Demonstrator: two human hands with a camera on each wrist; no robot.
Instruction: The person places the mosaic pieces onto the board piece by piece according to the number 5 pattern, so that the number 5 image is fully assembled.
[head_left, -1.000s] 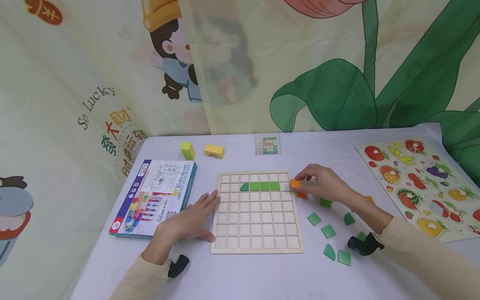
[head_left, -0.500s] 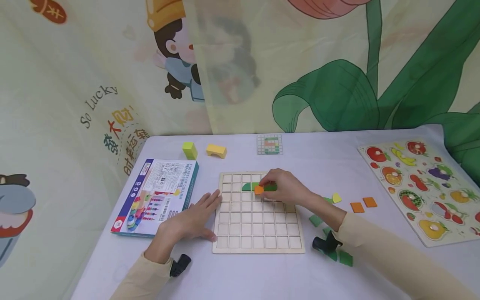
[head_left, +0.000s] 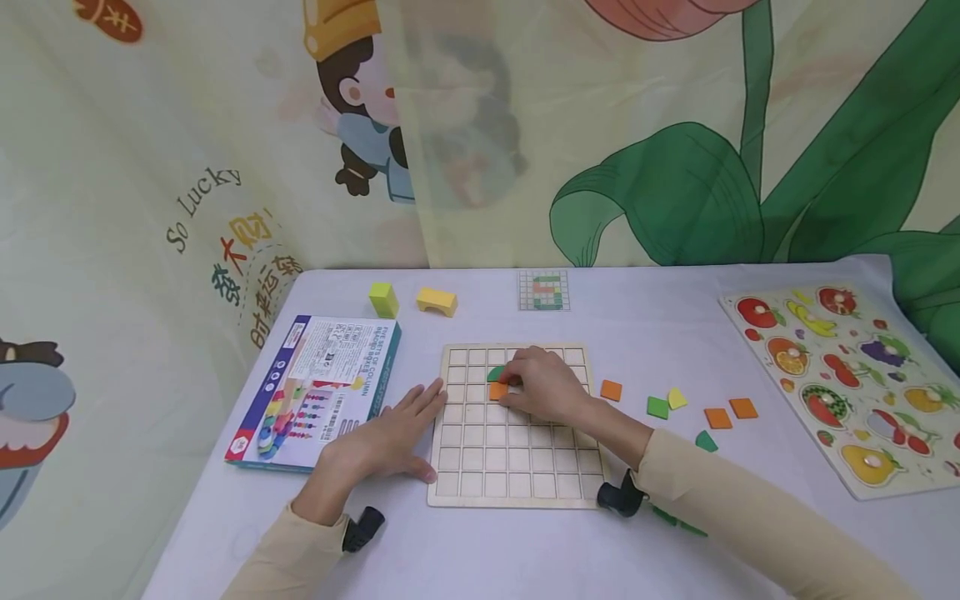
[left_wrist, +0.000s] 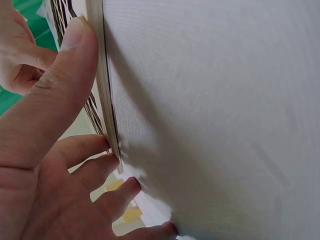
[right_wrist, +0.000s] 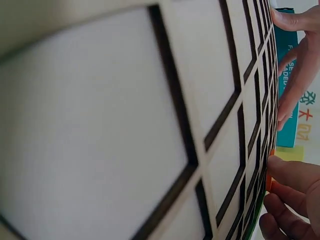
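My right hand (head_left: pixel 546 385) pinches an orange square tile (head_left: pixel 497 391) between thumb and fingertips, low over the wooden grid board (head_left: pixel 483 460). In the right wrist view, the orange tile (right_wrist: pixel 270 172) shows at the fingertips. Directly behind it lies a green rounded-corner tile (head_left: pixel 496 373); the green tiles to its right are hidden by the hand. My left hand (head_left: pixel 384 440) lies along the board's left edge, fingers spread and thumb near the front corner. The left wrist view shows the left thumb (left_wrist: pixel 65 85) against the board's edge.
Loose orange (head_left: pixel 611 390), green (head_left: pixel 657 407) and yellow (head_left: pixel 677 398) tiles lie right of the board. A boxed set (head_left: pixel 322 392) is at left, two blocks (head_left: pixel 437 302) and a pattern card (head_left: pixel 543 291) behind, a fruit puzzle (head_left: pixel 832 375) at far right.
My right hand has carried an orange tile from beside the board leftward to the row in front of the green tiles. The left hand has stayed at the board's edge.
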